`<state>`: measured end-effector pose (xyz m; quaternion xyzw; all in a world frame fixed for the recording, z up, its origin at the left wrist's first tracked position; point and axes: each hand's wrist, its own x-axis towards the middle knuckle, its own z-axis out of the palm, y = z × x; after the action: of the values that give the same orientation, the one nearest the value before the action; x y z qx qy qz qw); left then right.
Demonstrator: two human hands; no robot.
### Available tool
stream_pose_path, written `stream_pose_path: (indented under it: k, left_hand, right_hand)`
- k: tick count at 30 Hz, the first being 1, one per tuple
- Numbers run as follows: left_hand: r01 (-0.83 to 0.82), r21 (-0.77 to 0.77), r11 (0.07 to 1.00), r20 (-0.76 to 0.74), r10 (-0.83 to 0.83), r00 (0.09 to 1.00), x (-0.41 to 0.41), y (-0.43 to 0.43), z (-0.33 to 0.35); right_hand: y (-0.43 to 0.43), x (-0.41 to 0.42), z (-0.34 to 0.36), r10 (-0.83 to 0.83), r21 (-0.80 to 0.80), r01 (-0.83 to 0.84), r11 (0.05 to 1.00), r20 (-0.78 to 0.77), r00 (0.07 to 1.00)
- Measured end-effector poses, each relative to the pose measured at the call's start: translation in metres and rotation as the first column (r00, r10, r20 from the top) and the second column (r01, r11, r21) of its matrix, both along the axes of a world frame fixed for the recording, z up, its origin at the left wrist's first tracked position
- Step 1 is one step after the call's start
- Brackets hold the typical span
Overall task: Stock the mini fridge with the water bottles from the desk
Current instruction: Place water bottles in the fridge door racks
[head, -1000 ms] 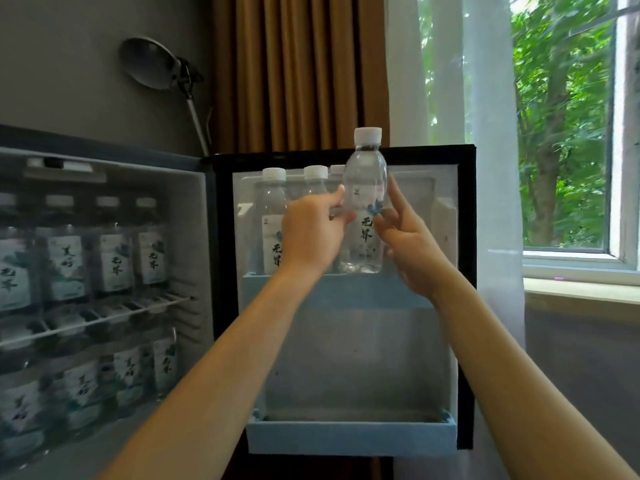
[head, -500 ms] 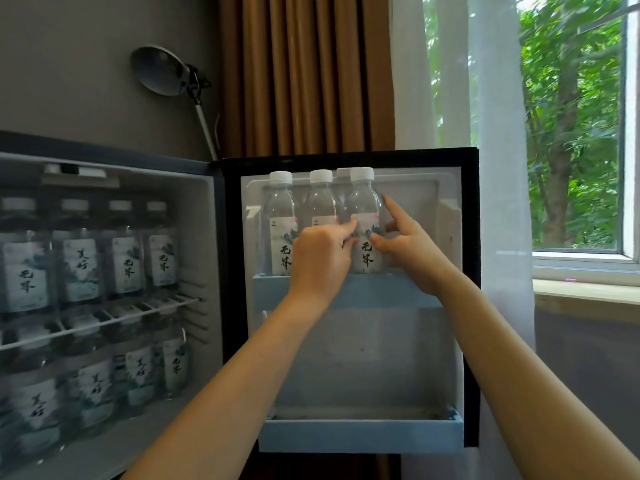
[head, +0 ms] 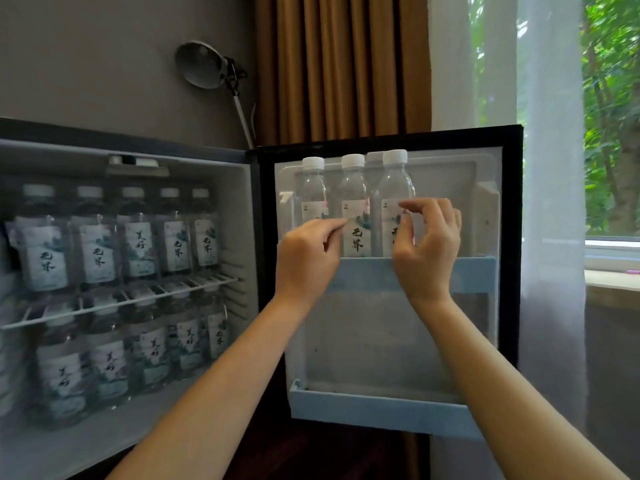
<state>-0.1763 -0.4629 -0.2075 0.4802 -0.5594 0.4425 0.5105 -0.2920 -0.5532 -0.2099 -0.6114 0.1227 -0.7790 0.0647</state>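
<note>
The bottle (head: 394, 188) you were lowering now stands in the door shelf (head: 471, 271); your left hand (head: 308, 252) and right hand (head: 429, 247) have let go, fingers (head: 427, 206) loosely curled, empty, so fetch another

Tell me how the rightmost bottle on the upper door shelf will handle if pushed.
Likely steady: the bottle stands upright behind the door shelf rail, beside a neighbouring bottle. Tall and narrow, it could tip once lifted clear. Smooth clear plastic, probably somewhat slippery.
</note>
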Motion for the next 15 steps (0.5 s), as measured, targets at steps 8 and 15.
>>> stream_pose_path:
  k: [8,15]
  left_hand:
    - [-0.195,0.089,0.977,-0.163,0.207,0.965,0.059,0.057,-0.042]
    - [-0.402,0.174,0.899,-0.361,0.438,0.823,0.104,0.155,-0.095]
  right_hand:
    - [0.052,0.069,-0.041,0.110,-0.204,-0.159,0.966,-0.232,0.967]
    - [0.122,0.141,-0.091,0.349,-0.103,-0.442,0.891,-0.469,0.812]
